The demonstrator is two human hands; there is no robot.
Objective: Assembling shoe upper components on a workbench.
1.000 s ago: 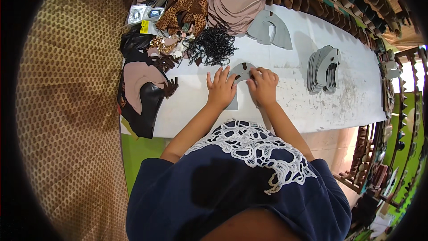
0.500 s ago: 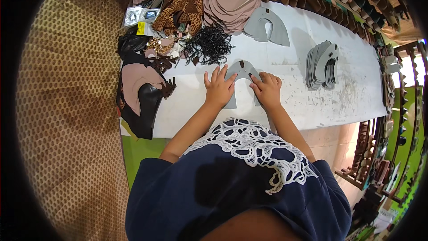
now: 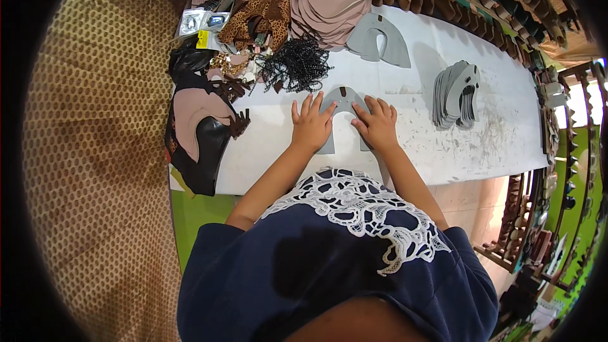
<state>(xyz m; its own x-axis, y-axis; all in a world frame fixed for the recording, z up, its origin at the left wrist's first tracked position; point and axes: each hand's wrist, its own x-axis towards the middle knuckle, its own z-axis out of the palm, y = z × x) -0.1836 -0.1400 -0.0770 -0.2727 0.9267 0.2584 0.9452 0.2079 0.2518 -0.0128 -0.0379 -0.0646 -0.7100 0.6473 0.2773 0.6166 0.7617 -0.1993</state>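
A grey U-shaped shoe upper piece [image 3: 344, 98] lies flat on the white-covered table in front of me, its curved end pointing away. A small dark patch marks the middle of that curve. My left hand [image 3: 313, 125] rests on the left arm of the piece, fingers spread and pointing away from me. On the opposite arm lies my right hand [image 3: 380, 124], also flat with its fingers apart. Both thumbs touch the grey piece near the inner curve. Under the palms, parts of the piece are hidden.
To the right stands a stack of grey pieces [image 3: 448, 96]; more grey pieces [image 3: 396, 54] lie farther back. Pink pieces [image 3: 329, 9], leopard-print material [image 3: 253, 16] and a tangle of black strands [image 3: 296, 66] crowd the back left. A black shoe form [image 3: 209, 152] lies left. Shoe forms line the far edge.
My right hand has shifted slightly left, its thumb and index finger now nearer the inner curve. The left hand and the grey piece look almost the same.
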